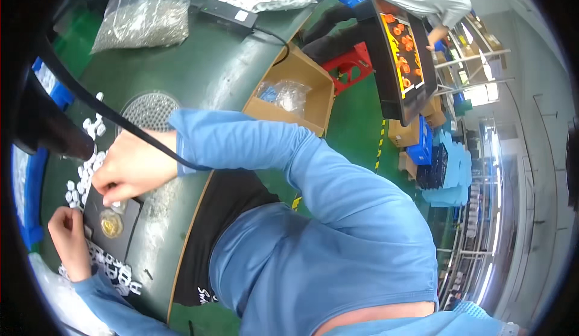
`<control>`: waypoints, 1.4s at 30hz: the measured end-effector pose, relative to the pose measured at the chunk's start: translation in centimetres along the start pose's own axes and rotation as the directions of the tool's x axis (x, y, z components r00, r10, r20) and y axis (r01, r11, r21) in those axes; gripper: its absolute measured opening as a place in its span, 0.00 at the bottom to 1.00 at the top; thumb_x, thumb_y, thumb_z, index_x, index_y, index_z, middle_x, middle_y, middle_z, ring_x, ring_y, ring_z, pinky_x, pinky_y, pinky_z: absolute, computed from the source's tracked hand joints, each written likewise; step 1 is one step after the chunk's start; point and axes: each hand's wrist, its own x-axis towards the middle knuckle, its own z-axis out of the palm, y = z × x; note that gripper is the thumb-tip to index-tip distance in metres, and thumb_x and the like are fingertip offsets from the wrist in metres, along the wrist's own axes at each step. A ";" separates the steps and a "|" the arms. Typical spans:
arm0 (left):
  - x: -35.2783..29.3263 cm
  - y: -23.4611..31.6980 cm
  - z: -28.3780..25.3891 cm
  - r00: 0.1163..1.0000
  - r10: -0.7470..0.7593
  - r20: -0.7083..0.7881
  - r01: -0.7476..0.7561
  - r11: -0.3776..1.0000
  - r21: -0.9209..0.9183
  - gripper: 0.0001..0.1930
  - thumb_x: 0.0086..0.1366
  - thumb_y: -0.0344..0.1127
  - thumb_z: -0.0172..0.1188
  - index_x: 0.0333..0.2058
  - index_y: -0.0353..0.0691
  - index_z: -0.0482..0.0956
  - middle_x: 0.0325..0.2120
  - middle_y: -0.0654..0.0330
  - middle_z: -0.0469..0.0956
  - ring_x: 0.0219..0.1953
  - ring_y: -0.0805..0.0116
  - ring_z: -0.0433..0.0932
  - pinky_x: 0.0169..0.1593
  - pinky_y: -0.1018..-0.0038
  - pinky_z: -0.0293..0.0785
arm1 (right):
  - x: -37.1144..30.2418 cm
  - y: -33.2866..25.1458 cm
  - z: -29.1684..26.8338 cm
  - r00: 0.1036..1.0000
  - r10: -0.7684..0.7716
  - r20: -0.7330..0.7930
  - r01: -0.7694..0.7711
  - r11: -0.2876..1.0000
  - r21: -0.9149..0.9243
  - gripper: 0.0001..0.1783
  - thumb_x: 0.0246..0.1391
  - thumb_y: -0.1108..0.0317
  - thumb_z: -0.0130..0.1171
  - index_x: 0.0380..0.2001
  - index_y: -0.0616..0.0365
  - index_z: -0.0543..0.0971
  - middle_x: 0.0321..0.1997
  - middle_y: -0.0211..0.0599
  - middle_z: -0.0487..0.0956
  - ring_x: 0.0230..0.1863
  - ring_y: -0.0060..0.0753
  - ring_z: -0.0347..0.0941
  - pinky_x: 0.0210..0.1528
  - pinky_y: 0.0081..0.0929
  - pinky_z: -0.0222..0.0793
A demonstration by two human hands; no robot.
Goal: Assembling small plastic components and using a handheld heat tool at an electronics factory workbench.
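Note:
My right hand (136, 164) is closed over a dark flat pad (128, 239), thumb and fingertips drawn together. What they pinch, if anything, is too small to make out. My left hand (69, 239) is at the pad's left edge with its fingers curled together, and any small thing in them is hidden. On the pad, just below my right fingertips, sits a small round clear dish (111, 224) with tiny gold-coloured pieces. Small white plastic parts (81, 185) lie loose beyond my right hand. More white parts (111, 270) are heaped beside my left wrist.
A dark cylinder (54, 119) and a black cable hang over the green table (211, 65). Near my right forearm are a round studded metal tray (149, 110), a bag of small parts (145, 19) and an open cardboard box (289, 92). Beyond a screen (401, 59) stands another person.

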 end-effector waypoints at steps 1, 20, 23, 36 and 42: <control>0.5 -0.1 0.7 0.999 0.015 -0.028 -0.015 0.999 -0.031 0.11 0.65 0.26 0.57 0.23 0.33 0.67 0.18 0.68 0.59 0.23 0.80 0.55 0.25 0.75 0.52 | -0.4 0.3 -0.4 0.998 -0.046 -0.036 0.044 0.998 -0.055 0.14 0.55 0.55 0.62 0.28 0.54 0.78 0.22 0.37 0.79 0.26 0.44 0.78 0.27 0.37 0.73; -4.3 10.7 2.2 0.952 -0.076 -0.298 -0.129 0.779 -0.613 0.09 0.67 0.31 0.61 0.38 0.31 0.82 0.32 0.66 0.81 0.33 0.81 0.72 0.39 0.84 0.67 | -0.6 -1.3 -1.3 0.992 0.055 -0.115 -0.031 0.980 0.196 0.19 0.43 0.68 0.76 0.42 0.55 0.86 0.23 0.26 0.81 0.21 0.11 0.72 0.26 0.14 0.69; -4.5 5.8 0.6 0.931 -0.230 -0.283 0.014 0.797 -0.603 0.14 0.70 0.40 0.57 0.43 0.35 0.83 0.35 0.68 0.80 0.32 0.84 0.67 0.41 0.85 0.62 | -1.2 -0.5 -1.2 0.991 0.120 0.057 -0.129 0.970 0.206 0.18 0.43 0.65 0.76 0.42 0.52 0.86 0.18 0.24 0.75 0.18 0.13 0.64 0.23 0.17 0.63; -3.8 6.0 1.0 0.948 -0.189 -0.258 -0.023 0.764 -0.645 0.14 0.68 0.40 0.59 0.45 0.36 0.83 0.38 0.69 0.82 0.31 0.85 0.65 0.38 0.85 0.60 | -0.7 -1.4 -0.6 0.982 0.131 0.138 -0.139 0.989 0.051 0.19 0.45 0.67 0.75 0.43 0.50 0.86 0.15 0.21 0.66 0.18 0.12 0.56 0.21 0.18 0.54; -5.1 10.4 0.9 0.958 0.135 -0.252 -0.212 0.926 -0.312 0.10 0.61 0.32 0.66 0.41 0.36 0.82 0.30 0.70 0.72 0.31 0.81 0.66 0.36 0.82 0.61 | -0.1 -2.1 -1.5 0.987 0.136 0.082 -0.149 0.971 0.185 0.24 0.40 0.61 0.78 0.44 0.50 0.84 0.19 0.22 0.75 0.19 0.12 0.66 0.22 0.19 0.62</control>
